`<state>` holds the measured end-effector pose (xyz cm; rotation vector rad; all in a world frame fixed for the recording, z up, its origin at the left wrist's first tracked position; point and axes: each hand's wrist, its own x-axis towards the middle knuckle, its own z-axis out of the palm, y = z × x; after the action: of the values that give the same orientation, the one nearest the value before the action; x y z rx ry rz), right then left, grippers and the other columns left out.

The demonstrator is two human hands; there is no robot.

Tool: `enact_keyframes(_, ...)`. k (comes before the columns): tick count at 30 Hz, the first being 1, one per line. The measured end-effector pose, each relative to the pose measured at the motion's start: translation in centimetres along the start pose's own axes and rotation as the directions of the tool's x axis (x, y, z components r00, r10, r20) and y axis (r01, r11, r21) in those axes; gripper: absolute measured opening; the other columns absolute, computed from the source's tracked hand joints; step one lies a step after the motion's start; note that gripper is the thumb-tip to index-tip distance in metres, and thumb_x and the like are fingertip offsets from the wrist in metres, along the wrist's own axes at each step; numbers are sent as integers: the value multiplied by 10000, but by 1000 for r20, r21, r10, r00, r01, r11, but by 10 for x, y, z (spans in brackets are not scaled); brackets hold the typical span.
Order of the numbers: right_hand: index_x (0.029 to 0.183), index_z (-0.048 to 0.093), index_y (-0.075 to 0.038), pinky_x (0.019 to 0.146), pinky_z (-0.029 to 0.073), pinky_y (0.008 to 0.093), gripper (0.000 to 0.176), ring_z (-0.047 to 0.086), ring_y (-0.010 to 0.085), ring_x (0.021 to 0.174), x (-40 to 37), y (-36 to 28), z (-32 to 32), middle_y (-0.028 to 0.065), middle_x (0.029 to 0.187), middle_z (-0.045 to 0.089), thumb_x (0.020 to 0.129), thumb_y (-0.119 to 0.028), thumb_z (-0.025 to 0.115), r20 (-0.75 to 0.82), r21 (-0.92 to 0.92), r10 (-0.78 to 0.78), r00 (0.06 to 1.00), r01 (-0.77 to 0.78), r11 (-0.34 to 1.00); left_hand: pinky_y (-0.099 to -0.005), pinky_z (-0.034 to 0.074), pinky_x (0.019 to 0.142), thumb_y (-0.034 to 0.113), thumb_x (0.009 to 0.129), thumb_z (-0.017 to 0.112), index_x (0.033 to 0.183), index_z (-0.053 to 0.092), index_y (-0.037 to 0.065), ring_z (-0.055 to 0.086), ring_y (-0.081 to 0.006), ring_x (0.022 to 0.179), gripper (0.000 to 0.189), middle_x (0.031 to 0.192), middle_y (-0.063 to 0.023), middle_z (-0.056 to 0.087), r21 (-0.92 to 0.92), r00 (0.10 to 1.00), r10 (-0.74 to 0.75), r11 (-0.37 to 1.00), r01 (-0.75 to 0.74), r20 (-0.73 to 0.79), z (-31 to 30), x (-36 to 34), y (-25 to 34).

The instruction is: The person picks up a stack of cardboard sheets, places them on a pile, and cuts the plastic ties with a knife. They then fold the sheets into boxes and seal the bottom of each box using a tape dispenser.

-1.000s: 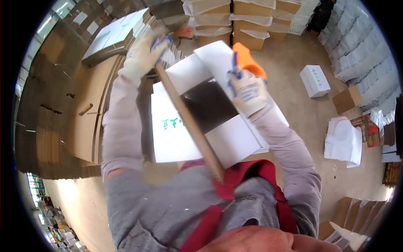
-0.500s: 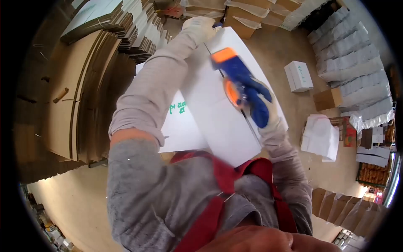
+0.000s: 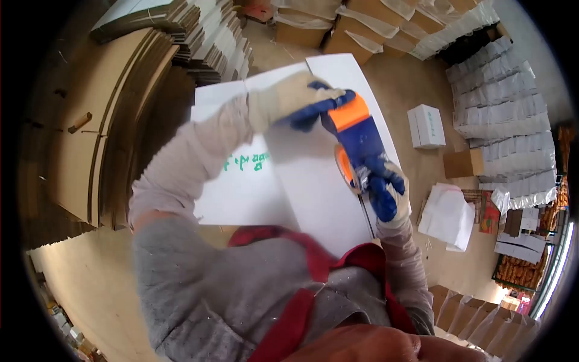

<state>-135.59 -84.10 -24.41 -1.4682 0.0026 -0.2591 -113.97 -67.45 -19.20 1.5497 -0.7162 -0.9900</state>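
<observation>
A blue and orange tape dispenser (image 3: 365,140) lies over the right part of a white carton (image 3: 301,166). My right hand (image 3: 387,192), in a cream glove with a blue coating, is closed around the dispenser's handle end. Its orange-cored tape roll (image 3: 345,164) shows on the left side. In a matching glove, my left hand (image 3: 295,102) has its fingers at the orange front end, one over the top and others beside it. Whether tape is between those fingers is hidden. A dark seam runs along the carton under the dispenser. Green writing (image 3: 248,161) marks the white panel at left.
Flattened brown cardboard (image 3: 99,127) is stacked close on the left, with more bundles behind. Brown cartons with plastic (image 3: 356,33) stand at the far side. On the right are a small white box (image 3: 426,127), a white sack (image 3: 447,217) and rows of white bundles (image 3: 509,130).
My left hand has come back from the carton's far edge to the dispenser's front end. My right hand and the dispenser have shifted slightly nearer and to the right.
</observation>
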Motion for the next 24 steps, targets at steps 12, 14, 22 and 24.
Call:
enact_keyframes(12, 1181, 482, 94, 958, 369, 307, 511, 501, 203, 1090, 30, -19, 15, 167, 1166, 539, 851, -290, 549, -94, -116, 30, 995, -41, 992, -375, 473, 727, 338, 846, 504, 930, 641, 42, 601, -315, 777, 337, 944, -129, 633, 892, 858, 466, 451, -19, -217, -80, 77, -14)
enact_keyframes(14, 1188, 477, 93, 959, 368, 306, 507, 500, 204, 1094, 31, -21, 18, 168, 1165, 541, 849, -277, 546, -88, -124, 58, 994, -69, 990, -383, 469, 764, 318, 827, 512, 935, 641, 43, 600, -339, 849, 322, 996, -133, 629, 898, 969, 79, 401, 183, -232, -98, 95, -18)
enact_keyframes(22, 1189, 486, 70, 933, 377, 290, 426, 510, 177, 1046, 33, -13, 21, 136, 1170, 550, 838, -171, 497, -69, -5, 57, 996, -57, 998, -358, 422, 891, 381, 874, 406, 1051, 608, 27, 566, -343, 1007, 445, 1058, -184, 605, 936, 937, 20, -44, 349, -348, -104, 118, -21)
enact_keyframes(24, 1185, 489, 66, 928, 381, 296, 402, 513, 183, 1049, 33, -19, 27, 131, 1168, 554, 851, -158, 485, -97, 9, 82, 992, -82, 997, -387, 401, 923, 465, 886, 352, 1098, 592, 33, 558, -345, 1025, 538, 1093, -196, 590, 914, 967, 135, 377, 151, -215, -68, 139, -27)
